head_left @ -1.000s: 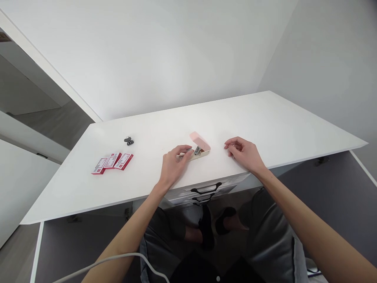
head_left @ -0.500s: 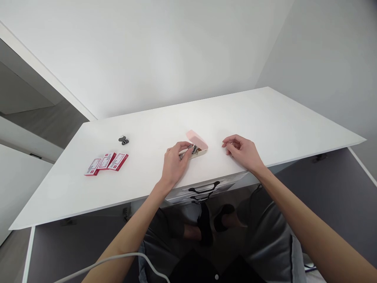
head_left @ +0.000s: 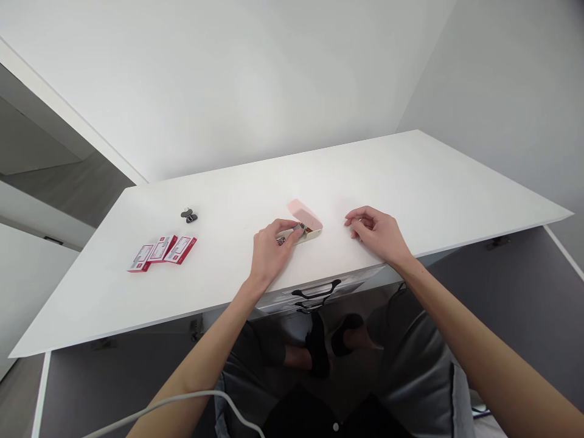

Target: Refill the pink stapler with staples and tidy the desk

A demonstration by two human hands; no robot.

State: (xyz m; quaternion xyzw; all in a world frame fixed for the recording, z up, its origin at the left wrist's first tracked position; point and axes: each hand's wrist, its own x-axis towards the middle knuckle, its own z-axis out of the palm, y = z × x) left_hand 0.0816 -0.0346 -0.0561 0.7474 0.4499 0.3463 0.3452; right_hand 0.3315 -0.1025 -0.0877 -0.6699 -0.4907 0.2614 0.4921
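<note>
A pink and cream stapler (head_left: pixel 305 214) lies on the white desk with its pink top swung up and its metal inner part exposed. My left hand (head_left: pixel 272 249) is over the cream base, thumb and forefinger pinched on the metal part inside. The fingers hide some of that part. To the right of the stapler and apart from it, my right hand (head_left: pixel 375 233) rests on the desk with curled fingers, thumb close to the fingertips. Whether something small is in that pinch cannot be made out.
Three red and white small boxes (head_left: pixel 163 250) lie side by side at the left of the desk (head_left: pixel 228 274). Behind them sits a black clip (head_left: pixel 188 215). Drawers with black handles (head_left: pixel 316 291) are below the front edge. A white cable (head_left: pixel 201 395) crosses near my left forearm.
My left fingertips have shifted slightly at the stapler's metal part. The right hand keeps its curled pose. The whole view has tilted a little.
</note>
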